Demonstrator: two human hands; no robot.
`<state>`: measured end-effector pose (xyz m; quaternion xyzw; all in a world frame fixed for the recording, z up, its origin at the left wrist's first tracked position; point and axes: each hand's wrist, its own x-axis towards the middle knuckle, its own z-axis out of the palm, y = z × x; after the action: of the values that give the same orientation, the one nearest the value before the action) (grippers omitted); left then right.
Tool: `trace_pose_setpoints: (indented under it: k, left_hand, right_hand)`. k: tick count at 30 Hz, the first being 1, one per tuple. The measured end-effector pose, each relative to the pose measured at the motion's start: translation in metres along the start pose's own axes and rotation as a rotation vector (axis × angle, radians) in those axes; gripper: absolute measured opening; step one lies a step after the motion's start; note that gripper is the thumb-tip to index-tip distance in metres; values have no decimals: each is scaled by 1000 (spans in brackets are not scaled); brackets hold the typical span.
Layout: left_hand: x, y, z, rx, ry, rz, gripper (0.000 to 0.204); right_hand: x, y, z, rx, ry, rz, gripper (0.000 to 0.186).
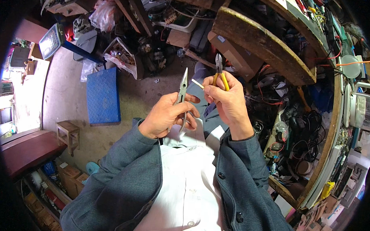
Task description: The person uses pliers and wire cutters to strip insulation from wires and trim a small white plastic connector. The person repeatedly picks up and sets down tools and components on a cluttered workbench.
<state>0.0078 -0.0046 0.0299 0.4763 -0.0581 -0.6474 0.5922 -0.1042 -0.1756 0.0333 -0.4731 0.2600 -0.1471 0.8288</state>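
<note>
Head view: left hand (164,115) wrapped round long-nose pliers (182,93), tips pointing up and away from the body. Right hand (231,101) gripping yellow-handled cutters (219,68), nose also away from the body, plus a thin white stick (197,83) poking out from the thumb side toward the pliers. Both tools up in the air, side by side, apart. Blue platform scale (102,96) on floor (65,91), left side; wooden stool (68,129) near it.
</note>
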Motion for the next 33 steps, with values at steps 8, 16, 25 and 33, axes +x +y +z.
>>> trace_pose_setpoints:
  k: [8, 16, 25, 33]
  left_hand:
    - [2, -4, 2, -49, -23, 18, 37]
    - [11, -6, 1, -176, 194, 160, 24]
    - [13, -6, 8, -253, 202, 211, 19]
    - [12, -7, 6, -274, 244, 207, 17]
  right_hand:
    - [0, 5, -4, 18, 15, -47, 29]
    - [-15, 14, 6, -643, 138, -409, 15]
    - [-18, 20, 12, -1124, -120, -1160, 27]
    - [-22, 24, 10, -1174, -227, -1166, 22]
